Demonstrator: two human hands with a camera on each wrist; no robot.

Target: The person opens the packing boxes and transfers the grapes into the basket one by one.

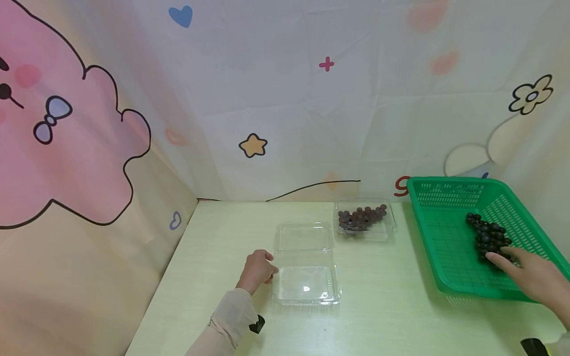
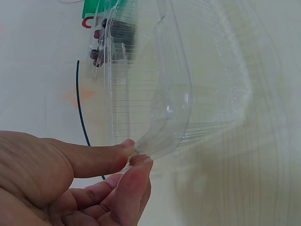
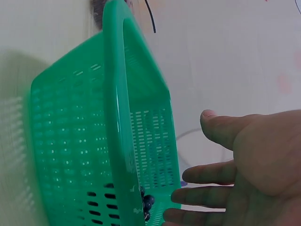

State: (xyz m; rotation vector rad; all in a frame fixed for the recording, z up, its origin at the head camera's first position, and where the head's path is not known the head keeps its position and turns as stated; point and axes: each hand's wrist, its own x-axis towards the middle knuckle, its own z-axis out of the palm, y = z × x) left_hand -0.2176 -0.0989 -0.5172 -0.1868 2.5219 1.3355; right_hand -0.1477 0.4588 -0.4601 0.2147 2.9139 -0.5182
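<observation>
My left hand (image 1: 259, 271) pinches the left edge of an opened clear plastic clamshell box (image 1: 305, 284) between thumb and fingertips. The left wrist view shows the thumb (image 2: 106, 160) and forefinger meeting at the box's thin rim (image 2: 141, 148). Over the green basket (image 1: 429, 247) reaches my right hand (image 1: 530, 274), its fingers spread apart and fairly straight. Beneath its fingertips a bunch of dark grapes (image 1: 490, 237) lies on the basket floor. The right wrist view has the hand (image 3: 254, 169) beside the basket wall, with only a few grapes (image 3: 148, 205) showing past the rim.
A second clear box (image 1: 378, 230) holding reddish grapes (image 1: 360, 217) stands at the back, behind and right of the opened box. A printed cloth (image 1: 303, 99) hangs along the table's rear edge. The basket sits at the right side of the pale table (image 1: 383, 306).
</observation>
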